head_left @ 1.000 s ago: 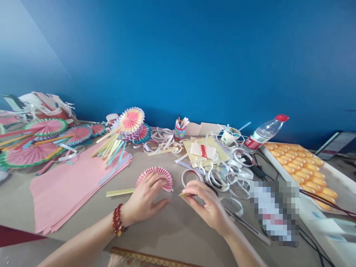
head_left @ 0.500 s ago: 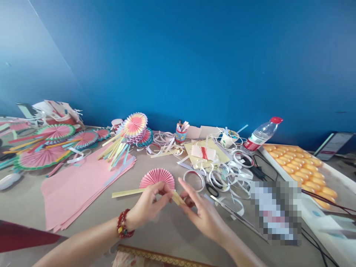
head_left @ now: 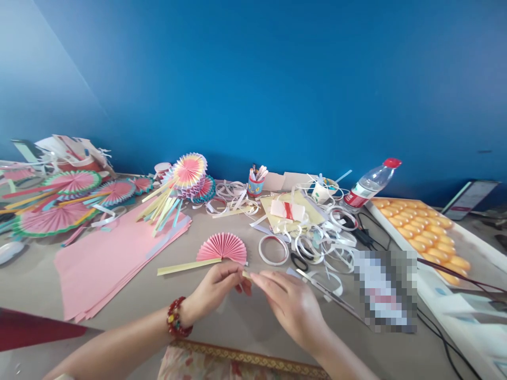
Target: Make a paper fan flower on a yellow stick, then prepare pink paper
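Note:
My left hand (head_left: 216,290) and my right hand (head_left: 291,303) meet over the table's middle, both pinched on a small pale yellow paper strip (head_left: 246,274) held between their fingertips. Just beyond them lies a pink pleated half fan (head_left: 222,247), spread flat on the table. A longer yellow strip (head_left: 188,266) lies to its left. A red bead bracelet (head_left: 176,317) circles my left wrist.
A stack of pink sheets (head_left: 114,256) lies at the left, with finished fans (head_left: 59,208) behind it. White tape rings and curled strips (head_left: 317,243) clutter the right middle, by scissors (head_left: 317,282), a water bottle (head_left: 368,184) and an orange-dimpled tray (head_left: 423,232).
My left hand lifted off the pink fan and joined the right hand on the yellow strip. Both hands drew together, and the strip now shows shorter between the fingers.

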Motion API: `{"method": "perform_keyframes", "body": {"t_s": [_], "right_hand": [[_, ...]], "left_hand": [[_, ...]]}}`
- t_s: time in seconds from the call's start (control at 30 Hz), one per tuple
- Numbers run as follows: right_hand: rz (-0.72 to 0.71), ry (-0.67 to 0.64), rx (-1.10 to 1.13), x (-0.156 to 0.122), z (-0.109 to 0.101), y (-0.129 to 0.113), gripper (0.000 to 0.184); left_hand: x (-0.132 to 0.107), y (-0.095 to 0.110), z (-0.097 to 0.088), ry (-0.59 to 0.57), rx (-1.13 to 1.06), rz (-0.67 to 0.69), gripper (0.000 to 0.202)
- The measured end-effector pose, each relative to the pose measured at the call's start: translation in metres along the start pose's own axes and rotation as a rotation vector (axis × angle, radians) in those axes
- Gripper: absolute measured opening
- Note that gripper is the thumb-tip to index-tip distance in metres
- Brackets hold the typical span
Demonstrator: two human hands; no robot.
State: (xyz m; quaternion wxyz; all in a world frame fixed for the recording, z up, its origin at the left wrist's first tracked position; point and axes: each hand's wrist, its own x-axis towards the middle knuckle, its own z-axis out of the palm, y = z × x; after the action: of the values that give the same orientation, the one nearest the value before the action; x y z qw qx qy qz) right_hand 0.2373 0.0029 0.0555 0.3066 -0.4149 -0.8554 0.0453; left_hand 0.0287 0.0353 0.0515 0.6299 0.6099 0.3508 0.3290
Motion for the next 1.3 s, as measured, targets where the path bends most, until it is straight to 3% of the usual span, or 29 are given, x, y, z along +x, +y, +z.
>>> {"method": "perform_keyframes", "body": {"t_s": [0.13, 0.33, 0.47, 0.6, 0.7, 0.93, 1.03, 1.13, 1.2, 1.3], "right_hand": [[-0.04, 0.018, -0.096, -0.004, 0.001, 0.0, 0.029], [-0.08, -0.029, -0.054, -0.009, -0.003, 0.002, 0.034], [0.156, -0.139, 0.227, -0.012, -0.008, 0.005, 0.044], [0.331, -0.301, 0.27, -0.005, -0.015, 0.005, 0.017], [0.368, -0.408, 0.235, 0.004, -0.02, 0.003, 0.015], [0.458, -0.57, 0.468, -0.003, -0.018, 0.005, 0.021], [0.509, -0.584, 0.534, -0.006, -0.014, 0.004, 0.02], [0.557, -0.6, 0.549, -0.005, -0.013, 0.003, 0.018], [0.59, -0.608, 0.554, -0.004, -0.013, 0.004, 0.019], [0.657, -0.603, 0.582, -0.005, -0.012, 0.007, 0.02]], "left_hand": [[-0.002, -0.003, 0.0, -0.045, -0.254, -0.073, 0.027], [-0.007, -0.004, -0.003, -0.053, -0.105, -0.109, 0.033], [-0.008, -0.003, -0.006, -0.015, 0.056, -0.07, 0.039], [-0.011, 0.0, -0.005, -0.001, 0.319, -0.018, 0.041], [-0.013, 0.001, -0.004, -0.015, 0.423, 0.005, 0.043], [-0.019, -0.015, -0.011, -0.216, 0.034, -0.212, 0.04], [-0.019, -0.019, -0.014, -0.222, -0.022, -0.255, 0.032], [-0.019, -0.017, -0.018, -0.218, -0.09, -0.197, 0.032], [-0.02, -0.013, -0.02, -0.282, -0.096, -0.145, 0.037], [-0.021, -0.007, -0.02, -0.297, 0.218, 0.039, 0.042]]}}
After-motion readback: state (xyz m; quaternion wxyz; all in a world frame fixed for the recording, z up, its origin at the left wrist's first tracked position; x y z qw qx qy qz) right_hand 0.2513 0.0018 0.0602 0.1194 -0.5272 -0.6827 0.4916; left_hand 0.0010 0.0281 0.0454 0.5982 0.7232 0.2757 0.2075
